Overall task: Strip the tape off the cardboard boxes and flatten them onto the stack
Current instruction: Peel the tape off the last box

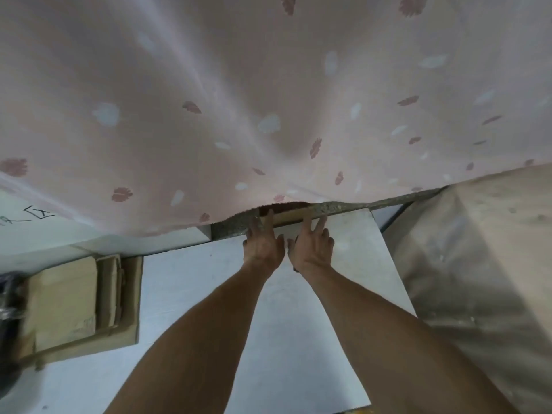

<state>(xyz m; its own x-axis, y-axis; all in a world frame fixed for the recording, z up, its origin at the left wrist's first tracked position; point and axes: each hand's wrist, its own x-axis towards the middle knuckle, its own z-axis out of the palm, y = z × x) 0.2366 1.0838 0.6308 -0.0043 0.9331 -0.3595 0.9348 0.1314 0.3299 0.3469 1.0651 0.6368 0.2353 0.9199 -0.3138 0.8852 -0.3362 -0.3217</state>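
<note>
Stack (80, 303): flattened cardboard lying on the floor (185, 294) at far left, several sheets overlapping, kept well apart from the hands so that a new sheet can be laid on top; a dark object at its left edge is too blurred to name.

Curtain (239, 115): pink patterned cloth hanging across the upper view, its hem lifted in a small arch just above the fingertips, apparently to give access to what lies behind it.

Left hand (263, 243): fingers straight and spread, reaching forward over a speckled sill (236, 228) to touch the near edge of a box (291, 216); it grips nothing that can be seen.

Box: a brown cardboard edge showing under the hem, between the two hands' fingertips; most of it is hidden, and any tape on it cannot be seen.

Right hand (312, 246): fingers likewise extended and parted, tips at the box edge, just beside the left hand. The paired reach suggests drawing the box out as the step in hand.

Sheeted bulk (478, 264): covered mass at right.
</note>
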